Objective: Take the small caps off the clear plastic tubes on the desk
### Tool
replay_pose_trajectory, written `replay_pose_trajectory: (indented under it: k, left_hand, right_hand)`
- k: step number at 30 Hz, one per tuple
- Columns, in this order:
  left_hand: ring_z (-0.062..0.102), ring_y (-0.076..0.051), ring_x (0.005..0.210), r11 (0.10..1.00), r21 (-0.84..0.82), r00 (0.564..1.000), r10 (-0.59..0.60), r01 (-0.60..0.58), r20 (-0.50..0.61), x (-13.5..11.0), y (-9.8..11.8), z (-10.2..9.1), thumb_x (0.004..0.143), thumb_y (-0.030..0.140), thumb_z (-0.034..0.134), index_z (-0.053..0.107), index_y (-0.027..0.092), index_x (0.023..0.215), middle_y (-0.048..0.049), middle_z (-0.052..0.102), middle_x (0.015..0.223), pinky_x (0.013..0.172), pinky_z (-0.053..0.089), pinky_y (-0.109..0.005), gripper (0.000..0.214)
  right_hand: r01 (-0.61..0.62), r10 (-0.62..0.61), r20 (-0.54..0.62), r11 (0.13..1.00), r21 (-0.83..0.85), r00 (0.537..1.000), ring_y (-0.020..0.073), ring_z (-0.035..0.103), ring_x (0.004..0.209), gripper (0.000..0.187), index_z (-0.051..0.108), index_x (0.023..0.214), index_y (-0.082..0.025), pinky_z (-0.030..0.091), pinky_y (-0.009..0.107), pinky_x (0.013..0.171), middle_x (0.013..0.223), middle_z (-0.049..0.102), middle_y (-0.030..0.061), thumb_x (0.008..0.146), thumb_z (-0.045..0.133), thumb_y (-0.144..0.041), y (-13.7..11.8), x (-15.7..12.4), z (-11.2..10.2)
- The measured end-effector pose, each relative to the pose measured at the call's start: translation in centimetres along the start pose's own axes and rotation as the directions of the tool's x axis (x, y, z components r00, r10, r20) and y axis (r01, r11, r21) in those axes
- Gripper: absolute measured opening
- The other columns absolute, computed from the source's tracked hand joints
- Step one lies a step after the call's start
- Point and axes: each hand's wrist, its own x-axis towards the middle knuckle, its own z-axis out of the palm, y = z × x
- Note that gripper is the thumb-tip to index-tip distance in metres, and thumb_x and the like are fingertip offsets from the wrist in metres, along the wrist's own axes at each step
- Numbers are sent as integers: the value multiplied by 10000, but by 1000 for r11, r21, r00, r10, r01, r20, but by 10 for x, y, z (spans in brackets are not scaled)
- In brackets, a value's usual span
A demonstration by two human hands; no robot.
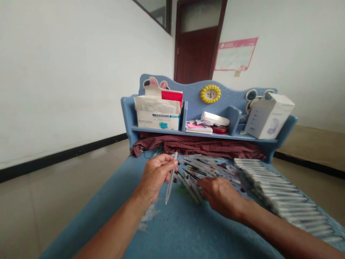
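My left hand (157, 171) pinches a clear-barrelled pen (170, 183) between thumb and fingers, its pointed end slanting down toward me. To its right, a loose heap of pens and pen parts (198, 167) spreads over the blue desk (178, 230). My right hand (222, 196) reaches palm down to the near edge of this heap, its fingers bent together. What its fingertips hold, if anything, is hidden. Beyond my right forearm, many similar pens lie side by side in a long stacked row (283, 194) along the right edge.
A checked cloth (199, 145) lies below the desk's blue shelf (159, 130). On the shelf stand a mask box (157, 120), some papers (198, 128), a red tin (219, 130) and a white carton (269, 117). Clear scraps (148, 216) lie near my left forearm.
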Motion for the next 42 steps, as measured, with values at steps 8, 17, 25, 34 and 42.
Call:
replay_pose_trajectory:
  k: [8,17,25,34,42]
  left_hand:
    - [369,-37,367,1000,16,1000,-8,8,19,4,-5,-5,650,311,599,558,133,717,15,576,562,362,258,-161,195]
    - [357,-35,348,994,87,982,-75,60,176,3,1,-6,635,310,597,555,129,722,17,572,553,353,237,-165,205]
    - [330,-31,351,966,226,854,-224,129,471,-9,6,8,639,301,591,583,132,719,27,554,521,357,220,-165,187]
    - [359,-42,369,951,268,785,-285,157,550,-15,4,15,634,280,601,613,135,722,12,579,541,365,229,-171,170]
    - [357,-37,361,960,254,778,-245,114,579,-16,1,15,661,243,568,614,127,727,6,591,549,372,227,-175,141]
  right_hand:
    - [181,-186,-64,981,-71,981,154,579,760,230,601,863,-199,335,220,594,851,627,58,811,378,-177,6,61,18]
    - [215,-166,-227,954,211,960,117,524,650,164,595,707,-149,353,217,598,708,602,32,749,437,-152,7,54,20]
    - [-50,105,24,245,968,994,61,452,356,174,590,679,-128,326,168,359,450,486,-62,606,676,-260,20,20,23]
    - [14,126,8,-168,986,992,86,524,388,236,656,713,-104,399,202,418,454,589,-6,564,746,-264,27,11,23]
    - [53,87,-36,-204,977,996,89,537,418,225,674,768,-114,418,221,457,498,621,13,609,725,-264,23,6,20]
